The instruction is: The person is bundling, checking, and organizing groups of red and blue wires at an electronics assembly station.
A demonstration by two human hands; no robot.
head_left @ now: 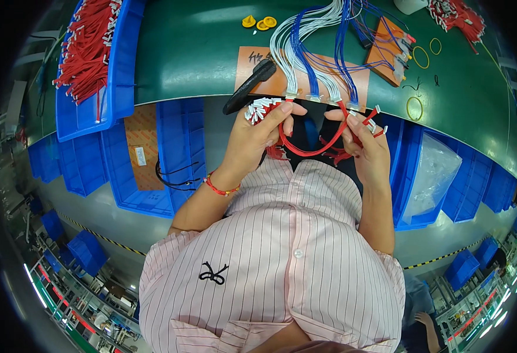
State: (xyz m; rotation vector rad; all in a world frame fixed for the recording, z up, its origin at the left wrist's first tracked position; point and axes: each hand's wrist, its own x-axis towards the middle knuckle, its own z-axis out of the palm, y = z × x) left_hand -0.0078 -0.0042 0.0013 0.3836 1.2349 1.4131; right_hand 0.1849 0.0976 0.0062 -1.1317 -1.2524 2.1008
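Observation:
My left hand (268, 125) is closed around a bunch of red wire harnesses with white connectors (262, 109). Its thumb and index finger pinch at a red harness end, close to the table edge. My right hand (365, 144) also grips red wire harnesses, their white-tipped ends (377, 130) sticking out to the right. A red harness (307, 152) hangs in a loop between both hands. Just beyond my fingers, white wires (292, 70) and blue wires (340, 53) end in white connectors (314, 97) along the table edge. Whether the red ends sit in those connectors, I cannot tell.
The green table (176, 50) holds a long black object (250, 87), an orange block with wires (387, 53), yellow caps (248, 22) and rubber bands (415, 108). A blue bin (126, 53) of red harnesses stands left; more red harnesses (461, 20) lie far right. Blue bins (138, 197) sit below.

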